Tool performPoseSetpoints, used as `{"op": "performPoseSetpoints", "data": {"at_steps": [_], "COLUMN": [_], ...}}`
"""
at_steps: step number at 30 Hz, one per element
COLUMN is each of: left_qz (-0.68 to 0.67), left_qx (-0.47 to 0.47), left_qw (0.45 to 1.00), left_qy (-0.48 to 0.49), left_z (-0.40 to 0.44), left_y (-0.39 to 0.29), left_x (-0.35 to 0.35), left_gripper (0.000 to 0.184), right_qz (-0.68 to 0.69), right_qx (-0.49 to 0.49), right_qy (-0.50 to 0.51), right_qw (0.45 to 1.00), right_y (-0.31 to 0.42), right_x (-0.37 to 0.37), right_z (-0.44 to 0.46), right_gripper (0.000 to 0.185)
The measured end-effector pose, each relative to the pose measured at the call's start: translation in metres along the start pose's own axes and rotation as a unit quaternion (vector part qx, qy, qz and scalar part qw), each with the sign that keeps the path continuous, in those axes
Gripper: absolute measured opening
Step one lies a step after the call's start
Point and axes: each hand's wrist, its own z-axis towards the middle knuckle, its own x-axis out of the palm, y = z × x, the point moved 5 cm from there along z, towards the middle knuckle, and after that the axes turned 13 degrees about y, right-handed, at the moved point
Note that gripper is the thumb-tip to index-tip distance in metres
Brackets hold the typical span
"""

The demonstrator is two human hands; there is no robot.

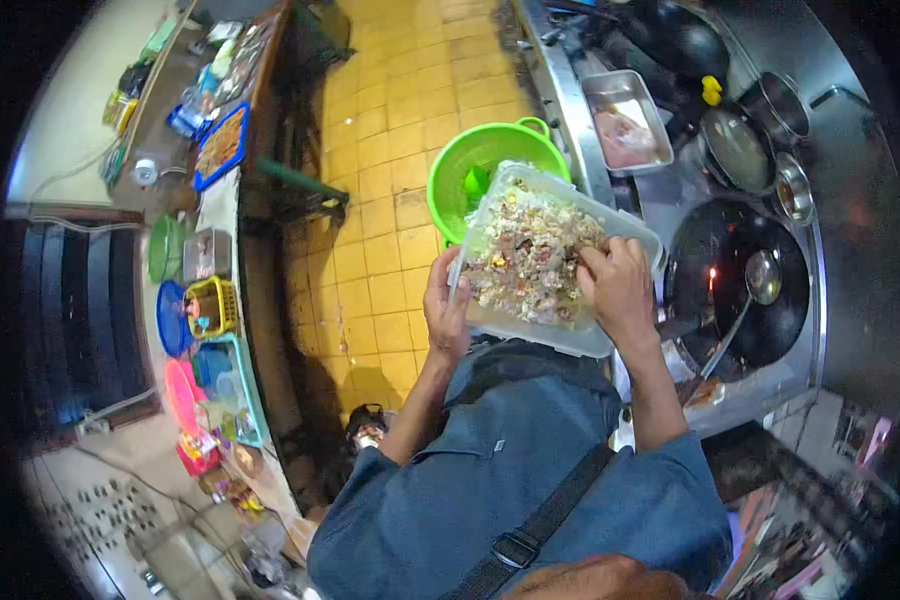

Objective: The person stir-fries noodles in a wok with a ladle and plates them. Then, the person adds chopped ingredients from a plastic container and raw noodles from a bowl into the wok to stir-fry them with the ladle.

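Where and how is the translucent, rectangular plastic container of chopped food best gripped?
The translucent, rectangular plastic container is probably best gripped by its left rim, coming from outside on the left, where the left hand holds it. It is broad and open-topped, with loose chopped food across its middle, so the edge offers a cleaner hold.
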Motion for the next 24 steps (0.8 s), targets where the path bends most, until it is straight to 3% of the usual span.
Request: {"op": "performPoseSetpoints", "data": {"at_steps": [11, 13, 14, 15, 16, 17, 19, 20, 21, 24], "left_qz": [-0.006, -0.019, -0.033, -0.032, -0.023, -0.013, 0.005, -0.011, -0.027, 0.033], "left_qx": [-0.024, -0.017, -0.011, -0.011, -0.011, -0.011, -0.008, -0.041, -0.074, -0.071], "left_qw": [0.994, 0.991, 0.990, 0.987, 0.985, 0.982, 0.973, 0.970, 0.964, 0.938], "left_qy": [-0.109, -0.131, -0.134, -0.157, -0.171, -0.186, -0.229, -0.238, -0.253, -0.339], "left_z": [-0.003, -0.009, -0.010, -0.012, -0.014, -0.016, -0.024, -0.028, -0.034, -0.050], "left_y": [0.014, 0.015, 0.016, 0.021, 0.024, 0.025, 0.035, 0.040, 0.046, 0.073], "left_x": [-0.019, -0.018, -0.016, -0.013, -0.010, -0.008, -0.003, 0.000, 0.005, 0.018], "left_gripper": [0.051, 0.050, 0.048, 0.048, 0.048, 0.047, 0.045, 0.045, 0.046, 0.049], "right_qz": [0.175, 0.172, 0.272, 0.363, 0.447, 0.447, 0.664, 0.701, 0.696, 0.777], "right_qx": [-0.074, -0.125, -0.049, 0.031, 0.038, 0.019, 0.058, 0.084, 0.066, 0.053], "right_qy": [-0.002, -0.004, 0.050, 0.110, 0.138, 0.154, 0.212, 0.254, 0.286, 0.342], "right_qw": [0.982, 0.977, 0.960, 0.925, 0.883, 0.881, 0.715, 0.661, 0.655, 0.526], "right_y": [-0.005, -0.005, -0.017, -0.028, -0.026, -0.028, -0.041, -0.045, -0.047, -0.055], "right_x": [0.007, 0.008, 0.019, 0.030, 0.028, 0.032, 0.052, 0.061, 0.067, 0.084], "right_z": [0.042, 0.044, 0.046, 0.048, 0.050, 0.053, 0.058, 0.061, 0.063, 0.071], "right_gripper": [0.020, 0.017, 0.015, 0.014, 0.015, 0.015, 0.018, 0.023, 0.023, 0.027]}}
